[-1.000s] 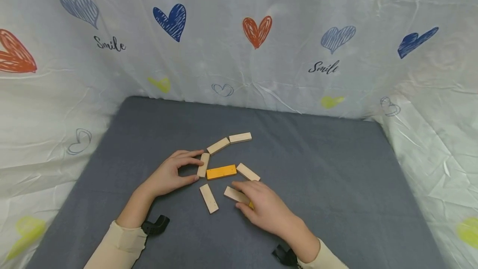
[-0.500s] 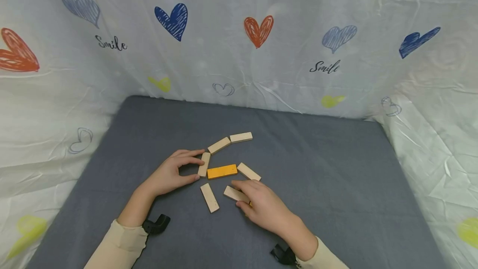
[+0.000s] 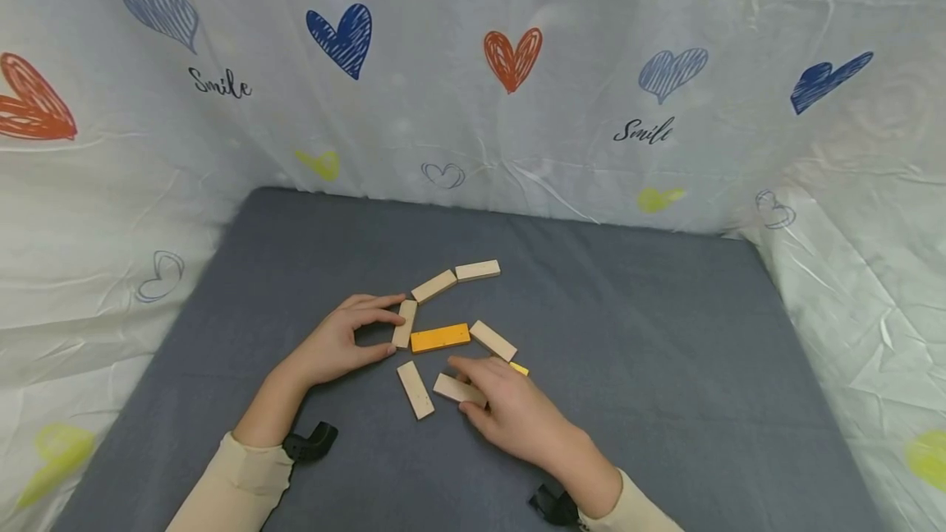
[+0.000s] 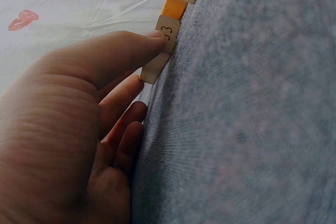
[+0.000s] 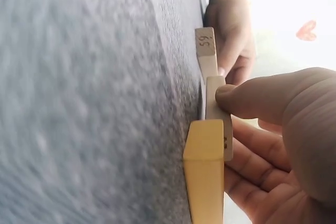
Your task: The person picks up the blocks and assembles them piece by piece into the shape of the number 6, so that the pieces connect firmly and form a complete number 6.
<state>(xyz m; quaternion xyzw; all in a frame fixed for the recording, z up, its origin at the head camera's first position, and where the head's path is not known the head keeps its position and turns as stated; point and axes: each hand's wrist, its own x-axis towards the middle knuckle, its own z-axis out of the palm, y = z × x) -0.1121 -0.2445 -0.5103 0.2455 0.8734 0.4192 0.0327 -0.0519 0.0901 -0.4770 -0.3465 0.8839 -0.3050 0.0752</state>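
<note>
My left hand [image 3: 343, 343] pinches a plain wooden block [image 3: 404, 323] by its ends, thumb at the near end and index finger at the far one. In the left wrist view the thumb covers part of that block's printed number. With thumb and fingers, my right hand [image 3: 521, 409] grips another plain block [image 3: 456, 388], whose right end is hidden under the hand. An orange block [image 3: 440, 338] lies against the left-held block's right side. Behind the right hand a yellow block [image 3: 521, 369] peeks out; the right wrist view shows it larger, beside the gripped block.
Two plain blocks, the nearer one [image 3: 433, 286] and the farther one [image 3: 477, 270], curve away at the back. One block [image 3: 493, 340] lies right of the orange one, another [image 3: 415, 390] at the front. Grey cloth [image 3: 665, 351] covers the table; a printed curtain [image 3: 576, 121] surrounds it.
My right hand has shifted slightly left with its block, bringing it nearer the front block. The yellow block now shows behind the hand. The left hand has stayed in place.
</note>
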